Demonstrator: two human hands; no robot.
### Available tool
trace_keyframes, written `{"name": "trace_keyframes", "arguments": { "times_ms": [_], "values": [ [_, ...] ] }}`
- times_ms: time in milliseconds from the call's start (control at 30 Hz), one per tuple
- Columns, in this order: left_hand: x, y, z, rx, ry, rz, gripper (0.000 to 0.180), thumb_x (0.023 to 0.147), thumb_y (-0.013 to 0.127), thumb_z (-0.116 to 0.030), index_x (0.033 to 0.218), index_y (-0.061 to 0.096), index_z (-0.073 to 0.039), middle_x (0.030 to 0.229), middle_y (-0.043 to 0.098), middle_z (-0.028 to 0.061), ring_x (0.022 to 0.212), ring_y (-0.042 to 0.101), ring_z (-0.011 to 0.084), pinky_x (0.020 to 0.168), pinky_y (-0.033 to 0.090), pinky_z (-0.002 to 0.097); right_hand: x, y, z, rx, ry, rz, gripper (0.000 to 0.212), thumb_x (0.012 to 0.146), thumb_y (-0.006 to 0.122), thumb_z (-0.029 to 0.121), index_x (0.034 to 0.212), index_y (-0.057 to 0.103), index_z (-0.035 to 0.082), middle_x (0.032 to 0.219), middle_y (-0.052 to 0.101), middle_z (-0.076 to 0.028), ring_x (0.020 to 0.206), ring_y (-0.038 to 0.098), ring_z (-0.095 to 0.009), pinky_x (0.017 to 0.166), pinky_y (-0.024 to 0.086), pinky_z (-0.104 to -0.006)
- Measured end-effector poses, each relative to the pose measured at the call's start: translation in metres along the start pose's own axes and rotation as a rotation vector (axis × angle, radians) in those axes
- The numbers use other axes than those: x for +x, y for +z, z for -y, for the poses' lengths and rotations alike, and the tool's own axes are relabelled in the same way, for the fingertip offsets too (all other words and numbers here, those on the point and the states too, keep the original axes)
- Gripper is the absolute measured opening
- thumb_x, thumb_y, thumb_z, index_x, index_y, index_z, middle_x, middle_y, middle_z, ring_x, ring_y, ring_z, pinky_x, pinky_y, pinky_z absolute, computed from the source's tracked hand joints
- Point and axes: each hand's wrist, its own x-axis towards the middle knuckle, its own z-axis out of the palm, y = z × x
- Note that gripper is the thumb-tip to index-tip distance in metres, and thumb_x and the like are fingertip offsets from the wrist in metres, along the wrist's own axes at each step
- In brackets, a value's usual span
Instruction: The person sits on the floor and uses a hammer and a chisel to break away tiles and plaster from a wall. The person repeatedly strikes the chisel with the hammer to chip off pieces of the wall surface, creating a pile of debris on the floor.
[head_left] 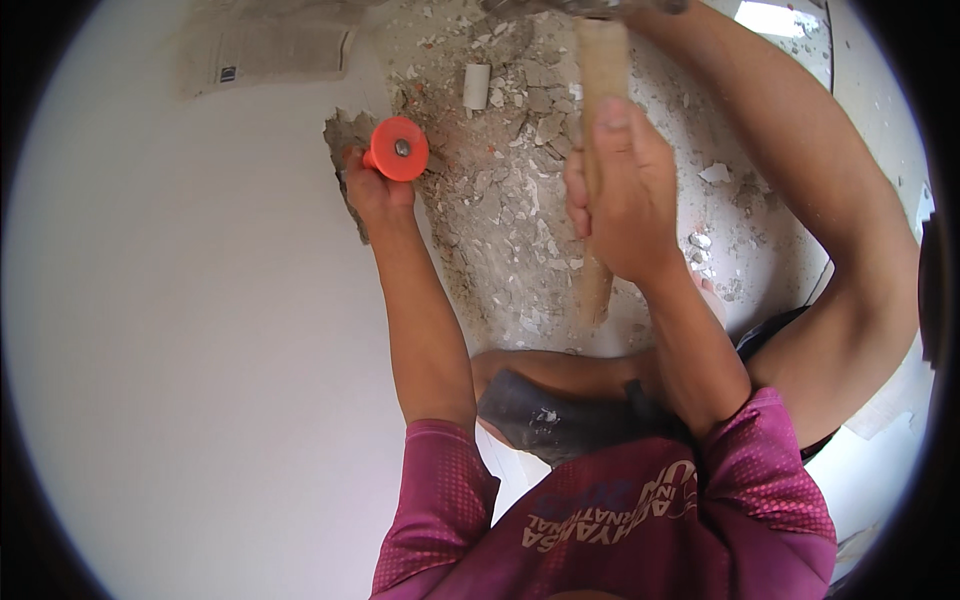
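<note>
Fingers of the left hand (378, 190) wrap an orange-guarded chisel (398, 149); the right hand (620, 195) grips a wooden hammer handle (600, 70).

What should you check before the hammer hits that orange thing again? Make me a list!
1. Left hand wrapped firmly round the chisel, below its orange guard: ok.
2. Chisel tip set in the broken patch of wall: cannot tell, the tip is hidden.
3. Right hand closed on the wooden hammer handle: ok.
4. Hammer head lined up with the metal striking end: cannot tell, the head is cut off by the picture's edge.
5. Footing free of rubble: not ok, chips litter the floor.
</note>
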Motion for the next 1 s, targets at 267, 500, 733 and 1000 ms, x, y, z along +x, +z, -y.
{"name": "trace_keyframes", "arguments": {
  "times_ms": [267,500,733,1000],
  "values": [
    [0.000,0.017,-0.024,-0.188,-0.010,0.041,0.022,0.100,0.034,-0.010,0.107,0.050,0.003,0.110,0.060,0.0154,0.102,0.063,0.0292,0.090,0.055,0.0464,-0.013,0.029,0.078,0.521,-0.554,0.013,0.060,0.100,0.022,0.066,0.102,0.043,0.009,0.061,0.039,0.000,0.042,0.038,-0.015,0.044,0.043,-0.0318],
    [0.020,0.004,-0.032,-0.216,-0.079,0.094,0.024,0.098,0.033,-0.008,0.108,0.050,0.005,0.110,0.060,0.0185,0.101,0.063,0.0312,0.090,0.055,0.0477,-0.021,0.077,-0.056,-0.632,-0.062,0.382,0.042,0.101,0.049,0.036,0.111,0.059,-0.004,0.090,0.067,-0.024,0.088,0.066,-0.038,0.079,0.049,-0.0427],
    [0.011,-0.006,-0.030,-0.322,-0.092,0.016,0.021,0.099,0.036,-0.007,0.111,0.048,0.005,0.107,0.058,0.0166,0.097,0.063,0.0304,0.087,0.057,0.0509,-0.012,0.075,0.017,0.293,-0.391,0.157,0.043,0.102,0.041,0.050,0.090,0.054,0.011,0.066,0.053,-0.005,0.051,0.047,-0.017,0.052,0.044,-0.0319],
    [0.012,0.012,-0.015,-0.287,-0.057,-0.068,0.012,0.100,0.041,-0.008,0.104,0.047,0.001,0.102,0.056,0.0121,0.090,0.063,0.0270,0.084,0.060,0.0465,0.015,0.047,-0.059,-0.519,-0.047,0.249,0.035,0.103,0.045,0.040,0.100,0.059,0.008,0.066,0.054,-0.007,0.061,0.056,-0.013,0.052,0.042,-0.0262]
  ]
}}
